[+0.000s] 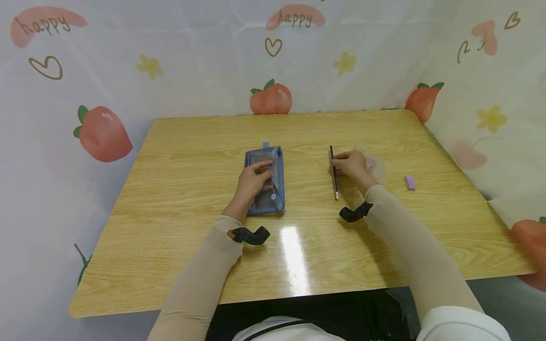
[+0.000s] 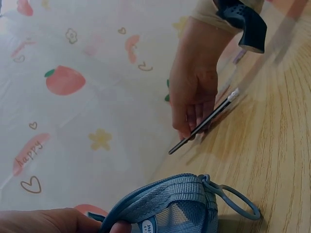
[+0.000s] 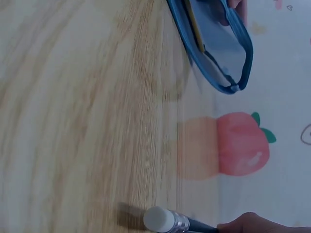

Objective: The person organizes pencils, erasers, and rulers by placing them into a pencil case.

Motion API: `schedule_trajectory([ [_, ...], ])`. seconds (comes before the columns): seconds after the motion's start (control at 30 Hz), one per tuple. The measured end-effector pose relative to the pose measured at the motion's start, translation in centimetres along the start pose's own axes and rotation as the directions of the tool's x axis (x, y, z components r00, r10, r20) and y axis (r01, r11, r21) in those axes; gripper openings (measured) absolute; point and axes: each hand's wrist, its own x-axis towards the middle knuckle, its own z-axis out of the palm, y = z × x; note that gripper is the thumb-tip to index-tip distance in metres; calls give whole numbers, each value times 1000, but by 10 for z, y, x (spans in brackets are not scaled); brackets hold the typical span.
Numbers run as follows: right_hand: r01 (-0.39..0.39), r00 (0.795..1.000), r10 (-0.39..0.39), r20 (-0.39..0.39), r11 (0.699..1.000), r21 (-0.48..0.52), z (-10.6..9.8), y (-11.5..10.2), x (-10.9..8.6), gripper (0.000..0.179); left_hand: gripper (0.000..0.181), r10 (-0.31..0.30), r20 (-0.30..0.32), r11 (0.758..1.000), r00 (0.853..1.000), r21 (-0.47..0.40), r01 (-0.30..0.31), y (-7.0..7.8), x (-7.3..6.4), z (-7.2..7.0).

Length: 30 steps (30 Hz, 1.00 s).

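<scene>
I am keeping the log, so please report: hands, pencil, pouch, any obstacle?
Left hand holding blue pouch, mouth open. Right hand pinching dark pencil, outside pouch. No obstacle seen between pencil and pouch; small purple block lies farther right.

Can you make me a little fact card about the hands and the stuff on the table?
left hand: holds blue pouch
pouch mouth: open
inside pouch: slim yellow item, among others
right hand: pinches black pencil
pencil end: white eraser
far right on table: small purple block
beside right hand: clear patterned thing, too faint to name
</scene>
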Motion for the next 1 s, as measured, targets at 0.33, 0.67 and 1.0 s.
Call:
schedule_trajectory([
  [0.33, 15, 999, -12, -47, 997, 73, 10, 0, -4, 30, 37, -3, 8, 1000, 1000, -6, 3, 0, 1, 1],
  [0.67, -4, 1000, 7, -27, 993, 114, 16, 2, -6, 32, 39, -4, 1, 1000, 1000, -4, 4, 1, 0, 1],
  [1.0, -24, 999, 29, -29, 986, 162, 21, 6, -10, 35, 37, 2, 7, 1000, 1000, -7, -2, 1, 0, 1],
])
